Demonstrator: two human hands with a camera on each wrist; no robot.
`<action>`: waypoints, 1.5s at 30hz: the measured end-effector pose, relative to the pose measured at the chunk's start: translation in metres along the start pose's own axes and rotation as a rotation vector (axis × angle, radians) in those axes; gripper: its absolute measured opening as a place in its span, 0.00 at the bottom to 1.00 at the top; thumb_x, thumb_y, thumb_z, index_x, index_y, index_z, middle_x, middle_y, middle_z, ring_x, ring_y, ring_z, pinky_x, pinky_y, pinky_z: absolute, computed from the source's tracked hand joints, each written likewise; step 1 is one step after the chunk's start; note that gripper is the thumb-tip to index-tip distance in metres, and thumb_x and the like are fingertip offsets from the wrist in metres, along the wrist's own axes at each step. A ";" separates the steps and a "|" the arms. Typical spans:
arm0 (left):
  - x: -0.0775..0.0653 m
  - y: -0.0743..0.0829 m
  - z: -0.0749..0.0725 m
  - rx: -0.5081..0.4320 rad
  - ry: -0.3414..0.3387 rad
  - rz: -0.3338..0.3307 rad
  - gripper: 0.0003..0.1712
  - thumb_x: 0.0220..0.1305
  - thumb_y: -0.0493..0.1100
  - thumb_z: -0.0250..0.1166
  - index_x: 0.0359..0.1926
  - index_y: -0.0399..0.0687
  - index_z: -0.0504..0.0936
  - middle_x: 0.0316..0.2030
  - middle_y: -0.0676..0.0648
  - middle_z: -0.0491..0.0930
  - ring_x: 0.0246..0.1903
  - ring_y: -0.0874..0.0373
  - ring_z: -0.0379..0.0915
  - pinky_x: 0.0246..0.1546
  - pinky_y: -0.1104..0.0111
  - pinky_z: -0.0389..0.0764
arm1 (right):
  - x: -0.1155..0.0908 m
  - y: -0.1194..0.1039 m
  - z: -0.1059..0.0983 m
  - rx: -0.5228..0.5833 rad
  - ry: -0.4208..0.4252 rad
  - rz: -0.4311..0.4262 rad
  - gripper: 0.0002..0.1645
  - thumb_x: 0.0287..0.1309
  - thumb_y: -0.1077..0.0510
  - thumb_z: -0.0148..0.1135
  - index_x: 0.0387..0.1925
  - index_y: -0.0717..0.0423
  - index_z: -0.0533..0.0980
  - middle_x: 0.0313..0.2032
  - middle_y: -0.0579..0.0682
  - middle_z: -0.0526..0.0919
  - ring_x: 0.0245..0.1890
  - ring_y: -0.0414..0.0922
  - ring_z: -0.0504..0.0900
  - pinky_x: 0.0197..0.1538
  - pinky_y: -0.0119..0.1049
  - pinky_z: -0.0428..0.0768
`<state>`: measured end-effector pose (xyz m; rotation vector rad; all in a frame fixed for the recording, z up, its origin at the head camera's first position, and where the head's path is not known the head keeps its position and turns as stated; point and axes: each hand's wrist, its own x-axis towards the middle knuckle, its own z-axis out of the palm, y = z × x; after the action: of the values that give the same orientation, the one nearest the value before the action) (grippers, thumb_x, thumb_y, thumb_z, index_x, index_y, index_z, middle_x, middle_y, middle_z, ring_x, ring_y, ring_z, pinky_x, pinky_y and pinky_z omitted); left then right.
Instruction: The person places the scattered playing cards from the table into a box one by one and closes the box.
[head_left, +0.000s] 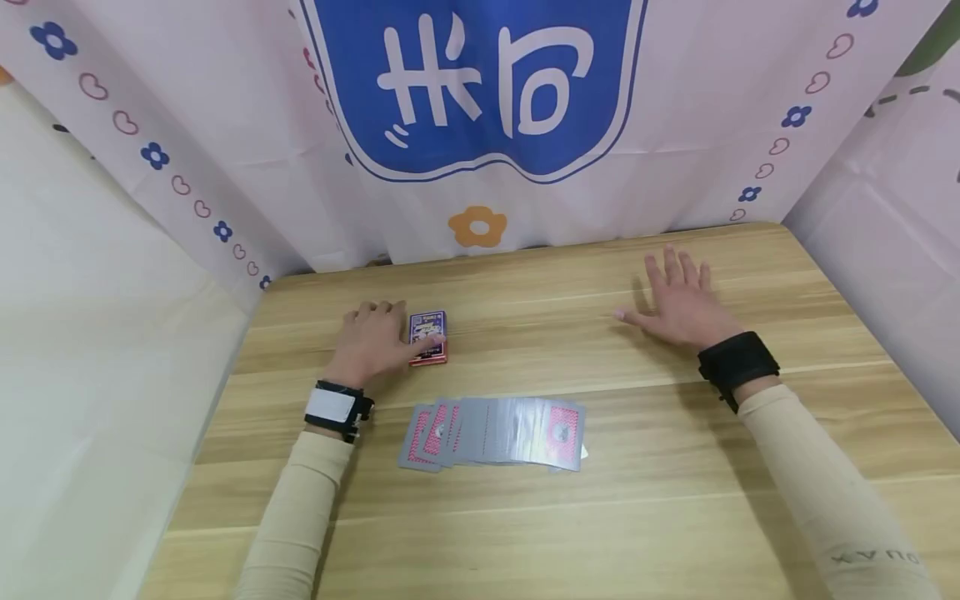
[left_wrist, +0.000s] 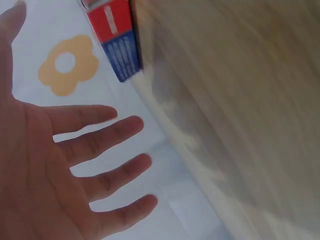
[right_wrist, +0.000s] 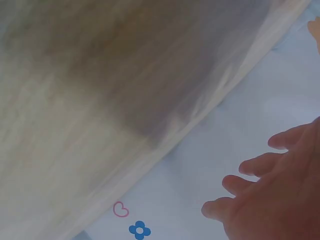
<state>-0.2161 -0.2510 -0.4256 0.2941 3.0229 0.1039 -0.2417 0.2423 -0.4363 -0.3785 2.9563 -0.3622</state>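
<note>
A small blue and red playing-card box (head_left: 427, 323) lies on the table at the left. My left hand (head_left: 371, 343) is just left of it, its thumb passing over the box in the head view. The left wrist view shows that hand's fingers (left_wrist: 95, 145) spread and fairly straight, holding nothing, with the box (left_wrist: 119, 50) beyond them. Nearer to me, a row of overlapping playing cards (head_left: 517, 429) is fanned out, red-patterned backs up. Over the right part of the table, my right hand (head_left: 684, 307) has its fingers spread and holds nothing.
The wooden table (head_left: 570, 533) ends at the back against a white curtain (head_left: 360, 217) with blue and orange prints. Pale cloth walls stand on both sides. A white scrap (head_left: 584, 452) peeks out at the card row's right end.
</note>
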 end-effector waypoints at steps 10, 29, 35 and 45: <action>-0.004 0.003 -0.005 0.009 -0.020 0.266 0.44 0.68 0.28 0.57 0.81 0.61 0.63 0.78 0.35 0.62 0.75 0.28 0.59 0.71 0.34 0.66 | -0.006 -0.007 0.004 -0.015 -0.001 -0.020 0.72 0.64 0.16 0.50 0.84 0.63 0.40 0.81 0.76 0.35 0.81 0.76 0.37 0.76 0.78 0.34; 0.002 0.019 -0.014 -0.034 -0.041 0.377 0.42 0.52 0.47 0.82 0.68 0.49 0.78 0.66 0.41 0.80 0.69 0.40 0.73 0.69 0.44 0.74 | -0.012 -0.027 0.009 -0.001 0.009 -0.096 0.67 0.68 0.26 0.57 0.84 0.64 0.38 0.81 0.75 0.34 0.81 0.75 0.35 0.79 0.73 0.34; -0.011 0.042 -0.016 -0.184 -0.002 0.404 0.44 0.54 0.53 0.82 0.68 0.41 0.76 0.60 0.40 0.83 0.59 0.47 0.81 0.64 0.53 0.80 | -0.016 -0.062 0.013 0.135 0.061 -0.196 0.58 0.71 0.38 0.63 0.82 0.68 0.48 0.81 0.75 0.43 0.82 0.74 0.40 0.82 0.68 0.42; -0.050 0.092 -0.044 -0.040 0.189 0.484 0.44 0.55 0.61 0.76 0.66 0.42 0.75 0.50 0.43 0.86 0.45 0.51 0.83 0.46 0.58 0.85 | -0.043 -0.148 -0.004 0.633 0.025 -0.401 0.39 0.74 0.48 0.64 0.77 0.59 0.64 0.59 0.58 0.86 0.56 0.50 0.87 0.59 0.50 0.84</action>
<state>-0.1545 -0.1737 -0.3699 1.0601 3.0524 0.2400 -0.1672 0.1157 -0.3904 -0.8632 2.5693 -1.2983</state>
